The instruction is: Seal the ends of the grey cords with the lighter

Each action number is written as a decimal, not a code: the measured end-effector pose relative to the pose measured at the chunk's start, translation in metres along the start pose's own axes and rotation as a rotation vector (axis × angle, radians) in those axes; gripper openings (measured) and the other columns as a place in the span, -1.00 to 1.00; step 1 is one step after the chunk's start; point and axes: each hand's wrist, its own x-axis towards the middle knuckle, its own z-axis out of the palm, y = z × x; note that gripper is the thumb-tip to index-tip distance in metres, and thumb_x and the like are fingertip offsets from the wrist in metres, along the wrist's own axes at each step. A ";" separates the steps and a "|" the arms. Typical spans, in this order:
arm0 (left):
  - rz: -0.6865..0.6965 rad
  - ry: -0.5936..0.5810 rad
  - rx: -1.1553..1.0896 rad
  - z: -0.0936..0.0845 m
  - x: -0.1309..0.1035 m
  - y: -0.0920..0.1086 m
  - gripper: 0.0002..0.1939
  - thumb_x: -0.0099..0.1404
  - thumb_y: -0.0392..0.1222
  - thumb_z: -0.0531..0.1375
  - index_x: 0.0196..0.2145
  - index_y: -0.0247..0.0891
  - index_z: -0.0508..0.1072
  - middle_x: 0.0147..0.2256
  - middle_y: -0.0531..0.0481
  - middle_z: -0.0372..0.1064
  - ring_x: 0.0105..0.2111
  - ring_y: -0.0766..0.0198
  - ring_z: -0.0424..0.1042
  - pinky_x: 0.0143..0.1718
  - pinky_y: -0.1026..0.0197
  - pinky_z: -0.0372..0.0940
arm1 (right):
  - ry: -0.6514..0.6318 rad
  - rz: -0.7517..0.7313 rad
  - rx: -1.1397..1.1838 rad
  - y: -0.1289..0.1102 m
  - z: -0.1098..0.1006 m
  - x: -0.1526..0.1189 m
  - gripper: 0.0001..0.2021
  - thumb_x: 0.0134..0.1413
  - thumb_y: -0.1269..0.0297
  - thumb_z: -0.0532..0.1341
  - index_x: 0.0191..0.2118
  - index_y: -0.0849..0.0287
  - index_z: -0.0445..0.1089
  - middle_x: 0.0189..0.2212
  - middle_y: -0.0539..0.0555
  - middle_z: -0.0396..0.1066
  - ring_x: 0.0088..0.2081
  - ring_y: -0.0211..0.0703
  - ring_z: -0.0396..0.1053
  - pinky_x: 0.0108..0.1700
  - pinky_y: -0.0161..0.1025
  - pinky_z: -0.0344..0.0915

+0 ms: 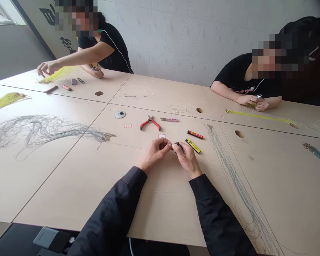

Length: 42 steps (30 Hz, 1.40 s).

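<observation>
Near the middle of the table, my left hand point(155, 153) is pinched closed, thumb against forefinger. A thin cord point(133, 146) runs across the tabletop toward it from the bundle of grey-blue cords point(92, 132) with metal ends. Fingertips nearly touching it, my right hand point(187, 159) is closed around a small dark object point(179, 145), mostly covered by the fingers. Just beyond lie a yellow-and-black packet point(193, 146) and a red-and-black packet point(195, 134). Red-handled pliers point(150, 123) lie open farther back, beside pink-handled thread snips point(169, 120).
Another grey-blue cord bundle point(233, 177) stretches along my right side. A round metal lid-like disc point(120, 114) and small labels point(127, 126) lie on the table point(170, 209). Two people sit opposite, handling yellow cords point(261, 116). The tabletop has round holes point(239, 134).
</observation>
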 end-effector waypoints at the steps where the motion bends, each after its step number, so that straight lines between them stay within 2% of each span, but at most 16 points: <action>1: -0.001 0.003 -0.005 0.000 0.000 0.000 -0.74 0.27 -0.04 0.16 -0.41 -0.32 0.40 -0.48 0.05 0.28 -0.51 0.40 0.16 -0.48 0.30 0.06 | 0.009 0.007 0.007 -0.001 0.000 0.000 -0.68 0.17 0.04 0.12 -0.50 0.13 0.22 -0.62 -0.10 0.08 -0.53 -0.26 0.05 -0.46 -0.29 0.03; 10: -0.009 0.016 -0.015 -0.002 0.001 -0.004 -0.77 0.27 -0.08 0.16 -0.40 -0.32 0.41 -0.47 0.04 0.29 -0.49 0.39 0.18 -0.45 0.30 0.08 | 0.033 0.046 0.045 -0.002 0.000 0.001 -0.74 0.10 0.08 0.17 -0.42 0.18 0.33 -0.57 -0.07 0.18 -0.50 -0.26 0.11 -0.45 -0.32 0.11; 17: -0.001 0.016 -0.012 0.000 0.001 -0.004 -0.71 0.27 -0.01 0.17 -0.43 -0.31 0.39 -0.51 0.07 0.23 -0.53 0.40 0.12 -0.50 0.31 0.03 | 0.007 0.012 0.038 0.001 0.001 0.001 -0.73 0.12 0.08 0.16 -0.48 0.14 0.24 -0.59 -0.09 0.13 -0.53 -0.27 0.08 -0.48 -0.32 0.08; 22: -0.011 0.028 -0.014 0.001 0.001 -0.002 -0.71 0.27 -0.01 0.16 -0.44 -0.30 0.35 -0.54 0.11 0.18 -0.54 0.42 0.08 -0.52 0.31 0.01 | -0.025 -0.010 0.052 0.001 0.001 0.000 -0.71 0.14 0.04 0.15 -0.46 0.14 0.25 -0.58 -0.08 0.15 -0.52 -0.26 0.10 -0.47 -0.31 0.09; 25: -0.009 0.020 -0.016 0.001 0.001 -0.001 -0.74 0.28 -0.05 0.14 -0.45 -0.30 0.33 -0.52 0.10 0.19 -0.53 0.42 0.09 -0.51 0.31 0.02 | -0.021 0.003 0.090 0.002 0.000 0.001 -0.63 0.24 -0.03 0.04 -0.43 0.14 0.31 -0.58 -0.05 0.18 -0.52 -0.24 0.12 -0.44 -0.29 0.10; 28: -0.008 0.019 -0.001 0.001 0.000 0.000 -0.74 0.29 -0.06 0.13 -0.45 -0.30 0.33 -0.52 0.10 0.20 -0.54 0.42 0.08 -0.51 0.31 0.02 | -0.006 0.028 0.131 0.005 0.000 0.001 -0.50 0.29 -0.08 -0.07 -0.52 0.14 0.28 -0.58 -0.01 0.23 -0.52 -0.22 0.15 -0.43 -0.26 0.12; 32: 0.009 -0.004 0.025 -0.001 0.000 0.001 -0.76 0.28 -0.08 0.14 -0.44 -0.31 0.38 -0.48 0.07 0.28 -0.53 0.41 0.12 -0.49 0.31 0.05 | 0.008 0.031 0.033 0.007 0.001 0.001 -0.48 0.28 -0.07 -0.03 -0.62 0.13 0.18 -0.66 -0.04 0.13 -0.57 -0.24 0.09 -0.46 -0.25 0.05; 35: 0.011 -0.020 0.017 -0.001 0.000 -0.001 -0.76 0.28 -0.09 0.15 -0.42 -0.32 0.42 -0.46 0.04 0.34 -0.50 0.40 0.16 -0.47 0.30 0.07 | 0.033 0.032 0.059 0.006 0.001 0.001 -0.54 0.26 -0.05 0.00 -0.55 0.14 0.24 -0.63 -0.06 0.13 -0.55 -0.24 0.09 -0.45 -0.27 0.07; 38: 0.010 -0.002 -0.011 -0.001 0.001 -0.004 -0.77 0.28 -0.08 0.17 -0.39 -0.33 0.44 -0.44 0.02 0.35 -0.47 0.38 0.20 -0.44 0.30 0.10 | 0.081 0.037 0.068 0.003 0.000 0.002 -0.66 0.17 0.01 0.13 -0.49 0.15 0.27 -0.61 -0.09 0.10 -0.53 -0.26 0.05 -0.45 -0.29 0.07; 42: 0.004 0.006 0.022 -0.001 0.000 -0.006 -0.75 0.27 -0.06 0.18 -0.38 -0.33 0.46 -0.44 0.01 0.37 -0.47 0.37 0.24 -0.44 0.30 0.13 | 0.100 0.067 0.101 0.000 -0.001 0.002 -0.73 0.08 0.07 0.21 -0.38 0.20 0.40 -0.56 -0.06 0.22 -0.50 -0.26 0.13 -0.43 -0.31 0.12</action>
